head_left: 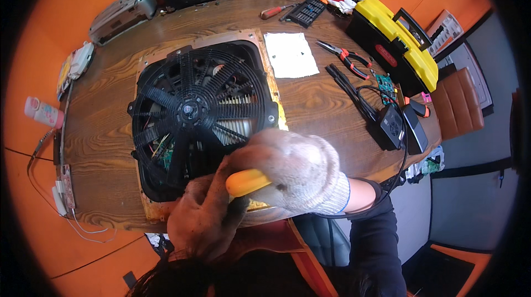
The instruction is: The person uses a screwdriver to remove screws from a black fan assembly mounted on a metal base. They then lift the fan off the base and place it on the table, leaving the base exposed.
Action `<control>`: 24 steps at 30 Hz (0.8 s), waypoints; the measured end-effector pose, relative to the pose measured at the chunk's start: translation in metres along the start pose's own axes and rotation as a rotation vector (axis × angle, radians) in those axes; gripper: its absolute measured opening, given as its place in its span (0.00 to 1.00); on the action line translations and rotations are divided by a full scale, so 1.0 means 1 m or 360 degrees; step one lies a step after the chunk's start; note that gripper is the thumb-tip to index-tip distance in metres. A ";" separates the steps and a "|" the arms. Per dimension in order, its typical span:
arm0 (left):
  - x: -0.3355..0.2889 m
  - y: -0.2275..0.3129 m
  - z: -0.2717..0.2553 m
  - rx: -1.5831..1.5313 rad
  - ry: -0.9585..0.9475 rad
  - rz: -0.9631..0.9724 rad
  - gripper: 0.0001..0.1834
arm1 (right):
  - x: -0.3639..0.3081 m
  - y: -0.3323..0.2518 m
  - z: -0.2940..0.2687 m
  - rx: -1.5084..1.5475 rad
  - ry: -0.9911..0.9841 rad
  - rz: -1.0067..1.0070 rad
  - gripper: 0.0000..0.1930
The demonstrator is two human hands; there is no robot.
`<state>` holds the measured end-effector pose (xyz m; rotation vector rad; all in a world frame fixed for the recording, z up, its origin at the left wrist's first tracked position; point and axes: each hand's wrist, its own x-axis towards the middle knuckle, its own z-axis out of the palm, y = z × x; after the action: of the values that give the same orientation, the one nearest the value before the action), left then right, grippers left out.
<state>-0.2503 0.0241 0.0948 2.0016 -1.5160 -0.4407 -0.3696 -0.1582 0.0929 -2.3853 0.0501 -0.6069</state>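
Observation:
Both of my hands wear soiled whitish knit gloves and meet at the near right edge of a large black fan [189, 110]. My right hand [293, 167] is closed around a tool with a smooth orange-yellow handle [247, 182]. The tool's working end is hidden, so its kind does not show. Beside the handle's rounded end, my left hand [202, 222] is curled at the fan frame's near edge. What its fingers grip, if anything, is hidden. Under the fan's ribbed guard lie a metal-finned part and green circuitry, set in a rusty-edged metal housing [255, 36].
Right of the fan lie white paper [290, 55], red-and-black pliers [348, 58], a black power adapter with cables [390, 125] and a circuit board [385, 88]. A yellow-and-black toolbox [394, 42] stands behind them. Farther back are a screwdriver [275, 12] and a bit set [305, 12].

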 end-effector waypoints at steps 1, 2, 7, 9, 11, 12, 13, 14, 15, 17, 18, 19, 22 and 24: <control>0.003 -0.001 0.000 -0.0023 -0.0021 0.0031 0.36 | 0.000 0.001 -0.005 -0.0144 0.0083 -0.0041 0.22; 0.003 -0.003 -0.001 -0.0057 -0.0022 0.0066 0.36 | 0.004 0.008 -0.008 -0.0145 0.0292 -0.0104 0.20; -0.023 -0.026 -0.001 -0.0324 0.0386 -0.0159 0.32 | 0.039 0.084 -0.040 -0.0666 0.0363 0.0729 0.17; -0.039 -0.061 -0.005 -0.0044 0.0570 0.0042 0.28 | 0.047 0.114 -0.045 -0.0834 0.0299 0.1035 0.16; -0.059 -0.096 0.018 0.0281 0.0919 0.0102 0.25 | 0.049 0.136 -0.047 -0.0860 0.0241 0.1087 0.17; -0.071 -0.111 0.035 0.0470 0.1174 0.0059 0.23 | 0.050 0.143 -0.049 -0.0857 0.0129 0.1240 0.17; -0.082 -0.128 0.050 0.0707 0.1267 -0.0097 0.23 | 0.049 0.148 -0.050 -0.0808 0.0144 0.1244 0.18; -0.091 -0.142 0.064 0.0936 0.1344 -0.0267 0.22 | 0.049 0.151 -0.052 -0.0757 0.0113 0.1320 0.19; -0.102 -0.155 0.069 0.1207 0.1243 -0.0549 0.22 | 0.049 0.153 -0.053 -0.0695 0.0111 0.1334 0.20; -0.115 -0.169 0.076 0.1335 0.1124 -0.0714 0.21 | 0.049 0.154 -0.055 -0.0764 0.0148 0.1347 0.21; -0.118 -0.171 0.076 0.1204 0.1142 -0.0602 0.22 | 0.050 0.155 -0.056 -0.0791 0.0188 0.1307 0.22; -0.120 -0.169 0.072 0.1083 0.1160 -0.0490 0.22 | 0.051 0.155 -0.058 -0.0787 0.0139 0.1317 0.22; -0.114 -0.151 0.055 0.0718 0.1189 -0.0146 0.22 | 0.049 0.156 -0.063 -0.0800 0.0207 0.1395 0.21; -0.107 -0.135 0.050 0.0730 0.1138 -0.0080 0.22 | 0.046 0.159 -0.064 -0.0822 0.0374 0.1299 0.25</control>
<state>-0.2084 0.1377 -0.0372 2.1857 -1.1600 0.6109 -0.3371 -0.3293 0.0565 -2.4398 1.3452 -0.4925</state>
